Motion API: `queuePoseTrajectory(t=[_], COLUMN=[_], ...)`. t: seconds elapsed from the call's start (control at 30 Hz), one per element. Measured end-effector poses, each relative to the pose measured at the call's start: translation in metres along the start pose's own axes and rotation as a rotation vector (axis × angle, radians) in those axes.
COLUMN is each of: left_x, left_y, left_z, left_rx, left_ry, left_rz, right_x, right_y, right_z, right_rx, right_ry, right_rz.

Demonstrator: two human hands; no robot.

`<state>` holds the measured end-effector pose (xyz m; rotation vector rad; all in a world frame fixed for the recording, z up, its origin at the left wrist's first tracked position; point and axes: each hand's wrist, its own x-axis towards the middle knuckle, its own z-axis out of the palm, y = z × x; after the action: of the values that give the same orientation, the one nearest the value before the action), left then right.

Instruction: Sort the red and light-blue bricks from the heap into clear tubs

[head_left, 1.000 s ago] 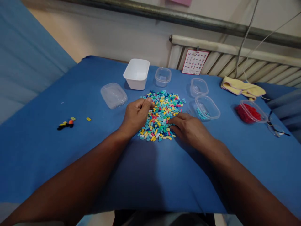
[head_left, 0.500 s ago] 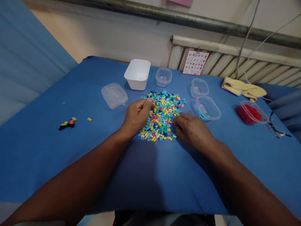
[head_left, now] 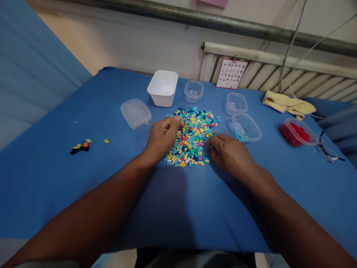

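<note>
right hand [head_left: 231, 153] has edged rightward

A plain indoor room, its exact kind unclear. At the top, a pale wall [head_left: 125, 41] carries a thick grey metal pipe [head_left: 237, 28]. At upper right stands an old cream-coloured ribbed radiator [head_left: 258, 74], with loose grey cables [head_left: 290, 44] hanging in front. A light blue fabric curtain [head_left: 33, 70] fills the upper left. Across the middle spreads a surface covered in smooth blue cloth [head_left: 156, 208], suggesting a makeshift worktable.
</note>
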<state>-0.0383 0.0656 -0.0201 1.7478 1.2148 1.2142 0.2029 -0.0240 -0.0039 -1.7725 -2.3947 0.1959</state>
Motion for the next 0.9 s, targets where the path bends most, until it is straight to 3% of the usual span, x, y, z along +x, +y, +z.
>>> queuePoseTrajectory(t=[0.7, 0.8, 0.9], left_x=[0.0, 0.0, 0.0], left_y=[0.001, 0.001, -0.001], left_z=[0.0, 0.0, 0.001], left_rx=[-0.001, 0.002, -0.009], left_ry=[0.0, 0.001, 0.003], left_rz=[0.004, -0.003, -0.021], right_x=[-0.002, -0.004, -0.01], right_y=[0.0, 0.001, 0.008], right_z=[0.003, 0.0, -0.01], right_rx=[-0.057, 0.006, 0.056], right_ry=[-0.008, 0.073, 0.248], right_rz=[0.029, 0.016, 0.012])
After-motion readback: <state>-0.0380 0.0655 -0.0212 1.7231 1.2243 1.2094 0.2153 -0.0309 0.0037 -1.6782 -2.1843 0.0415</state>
